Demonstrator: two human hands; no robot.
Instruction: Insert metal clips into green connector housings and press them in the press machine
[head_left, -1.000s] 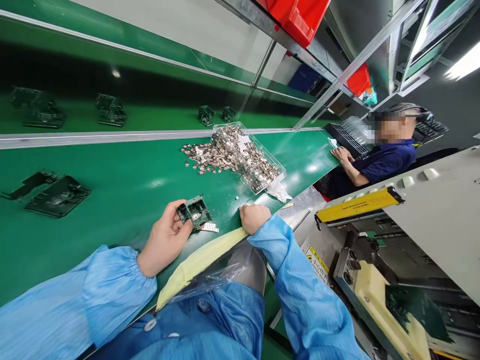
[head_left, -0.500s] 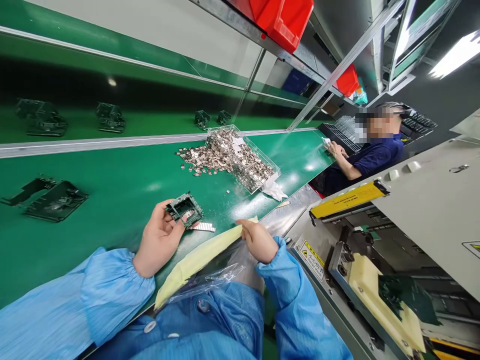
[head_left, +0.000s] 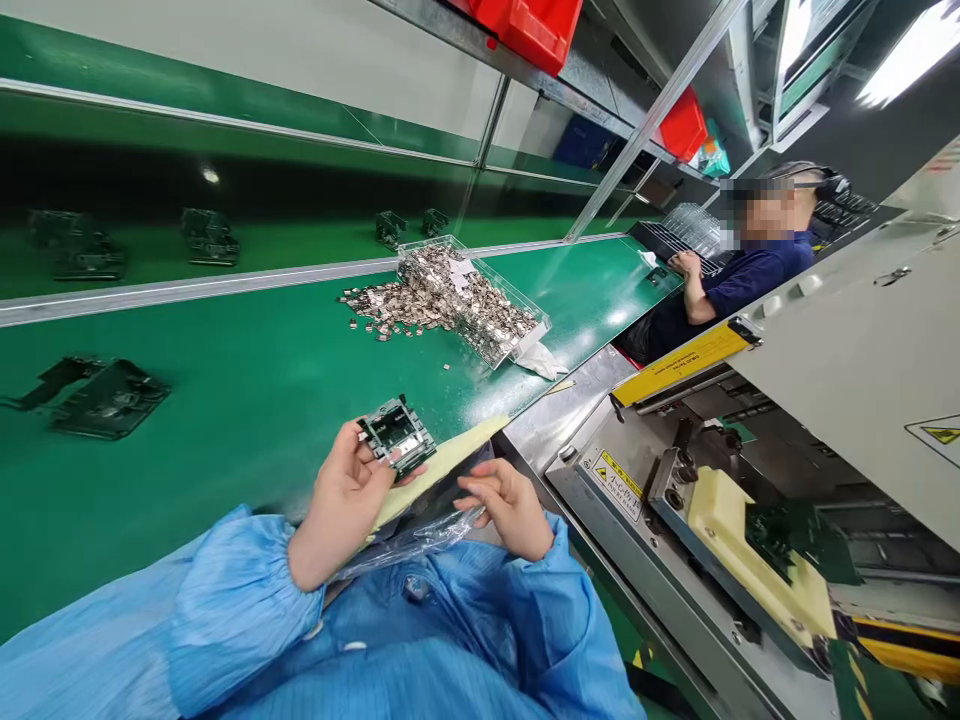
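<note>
My left hand [head_left: 346, 495] grips a small dark green plastic frame part [head_left: 397, 434] by its near edge, holding it tilted just above the green table's front edge. My right hand [head_left: 506, 505] hovers to the right of it, over a clear plastic bag [head_left: 420, 535] in my lap, fingers loosely curled and apart, with nothing visible in them. A pale yellow strip [head_left: 450, 460] lies along the table edge between the two hands.
A clear tray [head_left: 525, 335] with several small metal clips and a spilled heap [head_left: 382, 305] sits mid-table. Dark plastic frames [head_left: 105, 395] lie at left and on the far belt [head_left: 210, 240]. A machine with a cream fixture [head_left: 742, 545] stands at right. Another person [head_left: 742, 275] works beyond.
My left hand lifted the frame part and drew it nearer. My right hand left the table edge, pulled back over the bag and opened. The view swung right.
</note>
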